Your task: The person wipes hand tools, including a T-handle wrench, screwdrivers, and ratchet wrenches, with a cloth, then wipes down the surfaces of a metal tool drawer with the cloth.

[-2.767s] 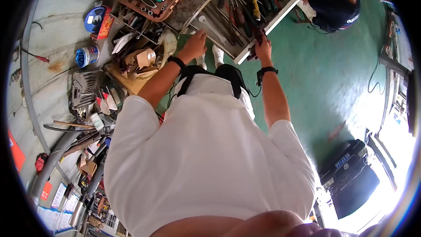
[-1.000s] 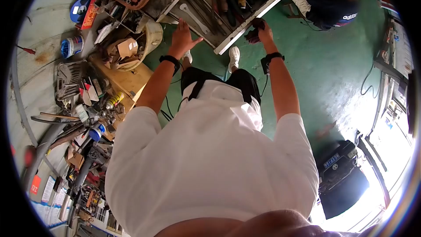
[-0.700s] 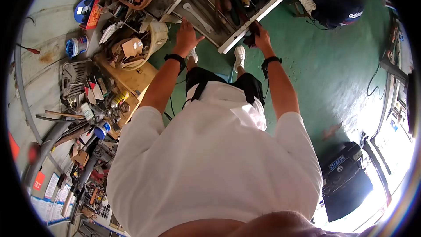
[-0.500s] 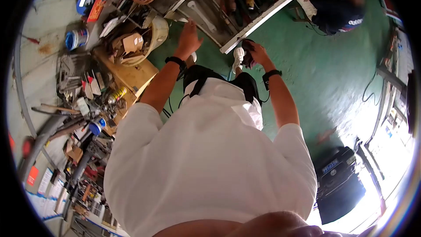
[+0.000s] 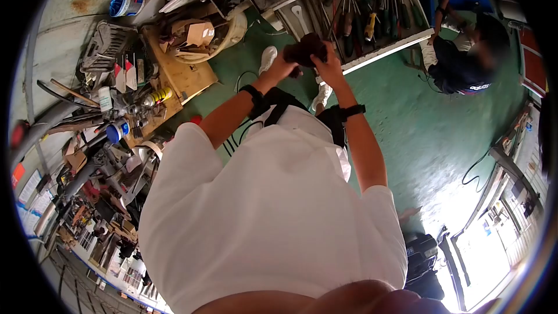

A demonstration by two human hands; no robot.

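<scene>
A dark maroon rag [image 5: 304,50] is bunched up between my two hands, in front of the open tool drawer. My left hand [image 5: 280,70] is closed on its lower left side, the fingertips partly hidden by the cloth. On the other side my right hand [image 5: 330,65] grips the rag with bent fingers. Just beyond it, the drawer [image 5: 381,52] holds several screwdrivers, one with a yellow handle [image 5: 369,27], and an open-end wrench [image 5: 300,18].
To the left stand a bin with cardboard [image 5: 235,38] and a wooden bench [image 5: 200,78] crowded with tools and cans. A co-worker [image 5: 465,58] crouches at the upper right on the green floor [image 5: 401,116]. A black bag-like object [image 5: 421,256] lies lower right.
My right hand has raised the rag from beside my leg toward the drawer. My left hand has come across to the right and closed on it. The view has shifted.
</scene>
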